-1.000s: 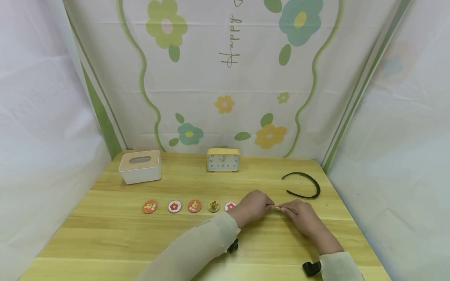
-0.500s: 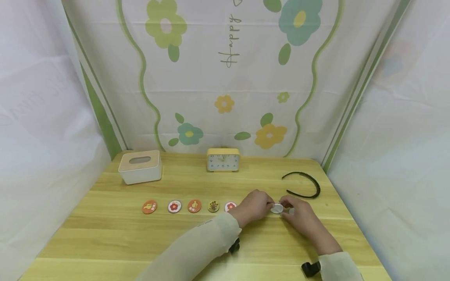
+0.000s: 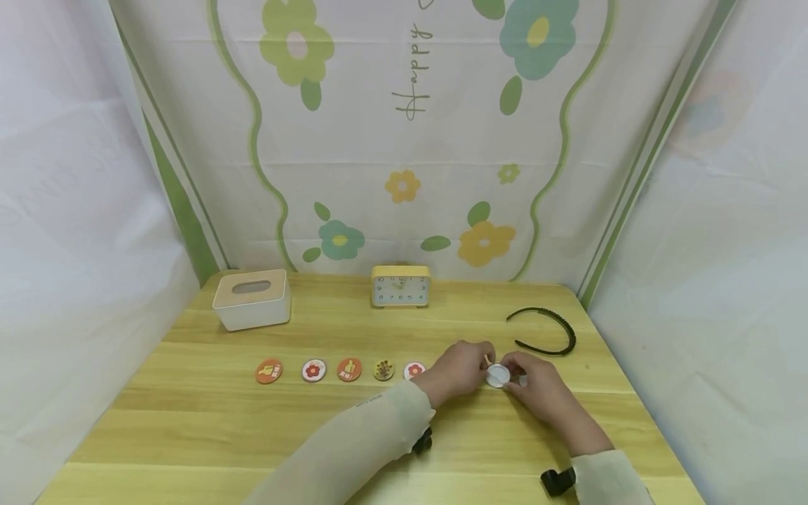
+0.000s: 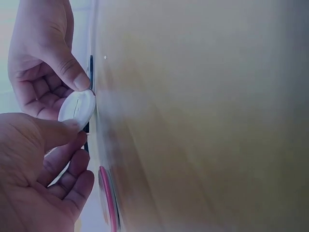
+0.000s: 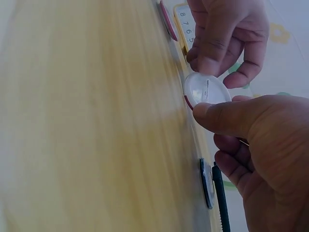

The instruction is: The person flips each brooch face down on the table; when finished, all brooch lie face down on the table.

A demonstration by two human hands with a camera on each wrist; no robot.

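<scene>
A round button badge (image 3: 498, 375) is held between both hands, its white back with a thin pin turned toward the head camera; its printed front is hidden. My left hand (image 3: 462, 366) pinches one edge, its thumb on the white back in the left wrist view. On the opposite edge, my right hand (image 3: 538, 386) pinches with thumb and fingers. In the right wrist view the badge tilts close over the wooden table (image 5: 96, 121), a bit of red showing at its rim. Another badge (image 5: 206, 183) lies beside the right hand. Left of the hands is a red-flower badge (image 3: 414, 370).
Several badges form a row leftward, among them an orange thumbs-up badge (image 3: 268, 371) and a sunflower-like yellow badge (image 3: 383, 370). A yellow alarm clock (image 3: 400, 287) and a tissue box (image 3: 252, 300) stand at the back. A black headband (image 3: 562, 330) lies at right, beyond the right hand.
The badge, seen nearly edge-on one second ago, has turned so its white back faces up. The right hand's fingers have spread around its edge; the left fingers have shifted slightly.
</scene>
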